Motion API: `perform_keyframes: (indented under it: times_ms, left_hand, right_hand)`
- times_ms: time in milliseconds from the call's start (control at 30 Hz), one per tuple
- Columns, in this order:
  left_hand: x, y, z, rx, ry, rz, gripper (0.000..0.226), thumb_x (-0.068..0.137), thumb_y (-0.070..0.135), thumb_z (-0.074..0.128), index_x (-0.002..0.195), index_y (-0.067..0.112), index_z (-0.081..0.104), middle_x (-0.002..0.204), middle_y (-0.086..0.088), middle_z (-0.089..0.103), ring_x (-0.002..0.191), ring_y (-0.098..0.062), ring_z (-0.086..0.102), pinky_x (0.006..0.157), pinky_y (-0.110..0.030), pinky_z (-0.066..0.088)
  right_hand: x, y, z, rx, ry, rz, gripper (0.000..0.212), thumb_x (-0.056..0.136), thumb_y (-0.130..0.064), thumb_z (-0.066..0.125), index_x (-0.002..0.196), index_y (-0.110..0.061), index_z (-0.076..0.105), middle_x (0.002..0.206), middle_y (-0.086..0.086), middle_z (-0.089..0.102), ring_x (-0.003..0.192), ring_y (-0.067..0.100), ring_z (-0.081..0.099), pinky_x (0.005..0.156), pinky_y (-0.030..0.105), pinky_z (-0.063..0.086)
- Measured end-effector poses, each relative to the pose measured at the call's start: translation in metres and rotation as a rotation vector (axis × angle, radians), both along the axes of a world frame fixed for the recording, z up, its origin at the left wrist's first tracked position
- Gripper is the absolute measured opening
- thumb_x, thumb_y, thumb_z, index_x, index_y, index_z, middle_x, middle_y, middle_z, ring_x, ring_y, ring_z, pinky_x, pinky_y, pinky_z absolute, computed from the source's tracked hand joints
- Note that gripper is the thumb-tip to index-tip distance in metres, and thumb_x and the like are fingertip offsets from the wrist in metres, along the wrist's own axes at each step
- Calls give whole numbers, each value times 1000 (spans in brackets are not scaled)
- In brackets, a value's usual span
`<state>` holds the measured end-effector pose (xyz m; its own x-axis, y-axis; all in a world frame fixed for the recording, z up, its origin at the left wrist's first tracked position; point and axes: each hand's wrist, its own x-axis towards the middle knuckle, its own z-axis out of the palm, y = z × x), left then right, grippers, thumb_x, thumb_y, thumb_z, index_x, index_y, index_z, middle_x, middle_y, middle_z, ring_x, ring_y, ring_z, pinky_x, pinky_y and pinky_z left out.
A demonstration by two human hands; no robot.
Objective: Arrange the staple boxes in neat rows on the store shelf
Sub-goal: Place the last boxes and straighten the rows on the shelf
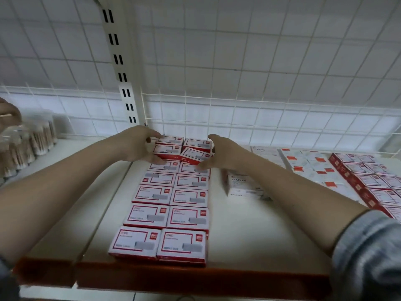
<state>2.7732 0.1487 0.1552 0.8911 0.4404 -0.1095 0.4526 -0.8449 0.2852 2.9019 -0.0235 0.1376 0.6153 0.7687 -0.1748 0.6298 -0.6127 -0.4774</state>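
Observation:
Red-and-white staple boxes [171, 200] lie in two neat columns down the middle of the white shelf [249, 231], from the red front edge toward the back. At the far end a small upper stack of boxes [183, 148] sits on the columns; its front right box is tilted. My left hand [138, 144] curls round the left side of that stack, thumb on a box's near edge. My right hand [219, 153] cups the stack's right side, fingers behind it and thumb against the tilted box.
White boxes marked STAPLES [245, 185] sit to the right of the columns, with more white-and-red boxes [310, 164] and a further red row [373, 183] beyond. Clear tubs of cotton swabs [32, 137] stand at the left. A wire grid [238, 61] backs the shelf; another person's hand [8, 116] shows at far left.

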Motion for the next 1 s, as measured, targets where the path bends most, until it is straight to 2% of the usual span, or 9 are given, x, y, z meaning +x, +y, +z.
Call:
perform_keyframes:
  times_ms: [167, 267, 433, 533, 633, 733, 833, 933, 1000]
  left_hand:
    - [7, 7, -9, -21, 6, 17, 78, 77, 32, 73, 143, 18, 33, 140, -5, 43, 119, -24, 47, 102, -34, 34]
    - [11, 10, -15, -78, 45, -17, 67, 83, 34, 66, 141, 18, 35, 138, -3, 48, 118, -22, 50, 96, -30, 36]
    - [15, 15, -21, -68, 66, -38, 64, 87, 36, 60, 142, 16, 35, 131, -2, 54, 118, -21, 50, 97, -27, 35]
    - [16, 17, -23, -88, 54, -39, 69, 86, 35, 62, 144, 17, 31, 132, -2, 54, 119, -21, 49, 101, -28, 34]
    - [16, 21, -21, -139, 46, -60, 50, 85, 37, 63, 130, 20, 51, 118, 4, 62, 110, -17, 55, 94, -24, 37]
    - [19, 26, -21, -386, -18, 38, 38, 85, 44, 59, 104, 12, 64, 103, 3, 70, 99, -18, 64, 93, -29, 45]
    - [26, 23, -21, -847, -133, 306, 43, 94, 37, 47, 113, 0, 56, 106, -12, 68, 98, -22, 65, 86, -32, 51]
    - [30, 17, -18, -1008, -189, 412, 38, 99, 29, 40, 121, -2, 45, 112, -17, 63, 93, -23, 63, 71, -30, 51]
    - [31, 16, -17, -1029, -186, 412, 36, 100, 25, 38, 122, -3, 44, 114, -17, 61, 92, -23, 62, 72, -31, 50]
  right_hand:
    - [5, 9, -2, 9, 78, -28, 48, 76, -29, 74, 114, -6, 56, 109, 8, 65, 94, 22, 64, 78, 31, 54]
    - [7, 10, 1, -32, 10, -8, 44, 77, -31, 72, 110, -3, 59, 104, 11, 67, 82, 19, 61, 68, 26, 49]
    - [11, 13, 0, -70, -87, -8, 49, 76, -40, 73, 108, -5, 58, 101, 7, 64, 88, 21, 59, 72, 26, 45]
    - [9, 11, -1, -31, -28, -31, 60, 77, -39, 72, 123, -7, 50, 113, 6, 60, 95, 20, 59, 79, 26, 45]
    - [13, 6, 3, -32, 53, -64, 68, 76, -38, 74, 128, -3, 47, 122, 7, 59, 109, 22, 57, 87, 28, 44]
    - [22, 4, 6, 4, 220, -105, 70, 74, -37, 76, 123, 6, 51, 120, 15, 63, 107, 27, 61, 97, 37, 47]
    - [23, 10, 5, 158, 518, -235, 54, 85, -35, 65, 117, 8, 53, 114, 18, 65, 91, 22, 60, 97, 40, 48]
    - [17, 20, 2, 254, 769, -355, 24, 97, -27, 48, 98, -4, 52, 96, 9, 65, 87, 19, 61, 89, 32, 51]
    - [12, 27, 3, 272, 808, -397, 16, 99, -17, 43, 90, -6, 50, 87, 7, 62, 80, 17, 61, 84, 31, 52]
